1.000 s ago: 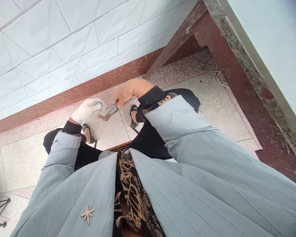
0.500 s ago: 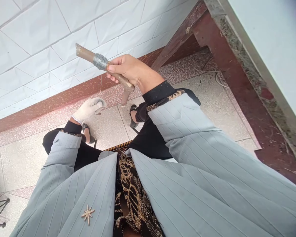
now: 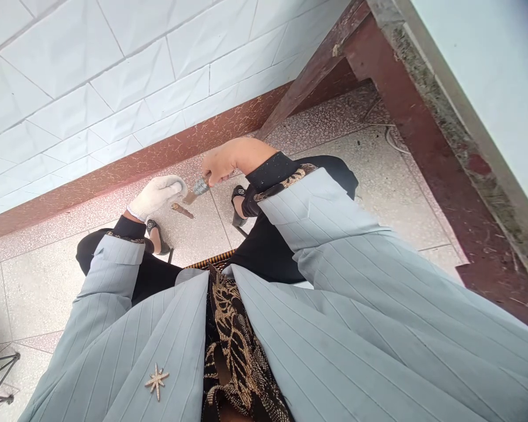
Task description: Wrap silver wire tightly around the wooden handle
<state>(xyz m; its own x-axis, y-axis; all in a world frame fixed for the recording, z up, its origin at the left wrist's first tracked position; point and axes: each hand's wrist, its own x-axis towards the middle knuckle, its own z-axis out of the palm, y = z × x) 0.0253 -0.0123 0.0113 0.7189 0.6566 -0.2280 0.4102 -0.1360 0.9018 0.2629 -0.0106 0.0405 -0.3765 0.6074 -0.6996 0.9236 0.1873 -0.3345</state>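
Note:
My right hand (image 3: 223,162), bare, is closed around a brown wooden stick. The stick's pale end (image 3: 189,197) points down and left, and a band of grey wire (image 3: 200,186) is wound round it just below my fingers. The rest of the stick is hidden by the hand. To its left, my left hand (image 3: 151,197) wears a white knit glove with the fingers curled shut. A greyish rounded edge shows at its fingertips, too unclear to name. Just under the glove a short brown woody piece (image 3: 183,211) sticks out; I cannot tell whether the hand holds it.
A white tiled wall (image 3: 114,88) with a red-brown skirting (image 3: 158,158) stands ahead. On the right is a table with a dark red wooden frame (image 3: 405,111) and pale top (image 3: 488,70). Black folding legs (image 3: 0,375) show at lower left, over a speckled tile floor (image 3: 202,234).
My right hand has come down towards the gloved left hand, swinging the wire-wound end from up-left to down-left. More of the brown piece under the glove now shows. The left hand stays nearly in place.

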